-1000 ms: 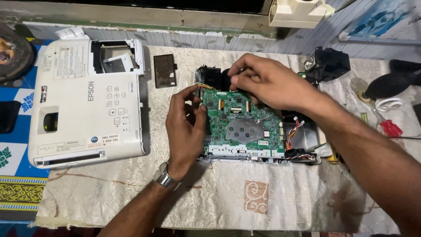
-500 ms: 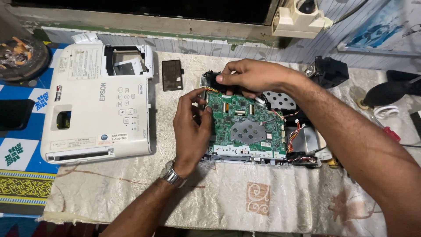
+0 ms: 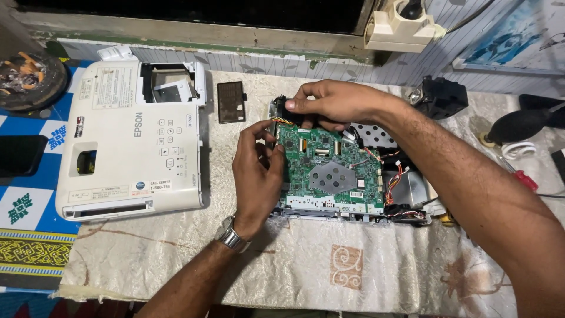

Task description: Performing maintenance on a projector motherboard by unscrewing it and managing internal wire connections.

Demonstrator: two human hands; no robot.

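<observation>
An opened projector base with a green circuit board [image 3: 329,171] lies on the cream cloth. My left hand [image 3: 256,171] rests against the board's left edge, fingertips touching its top left corner near thin coloured wires [image 3: 281,121]. My right hand [image 3: 332,103] reaches over the board's far edge and pinches a black part [image 3: 282,106] at the top left corner. More red and white wire bundles [image 3: 394,176] sit at the board's right side.
The white projector top cover [image 3: 132,141] lies to the left, with a small dark panel [image 3: 231,101] beside it. A black block [image 3: 441,97], a red-handled screwdriver [image 3: 524,176] and a dark tool [image 3: 518,123] lie to the right. A phone [image 3: 20,154] sits far left.
The view has shifted so everything sits further right and lower in frame. My right hand has moved left toward the board's top left corner; my left hand stays at the board's left edge.
</observation>
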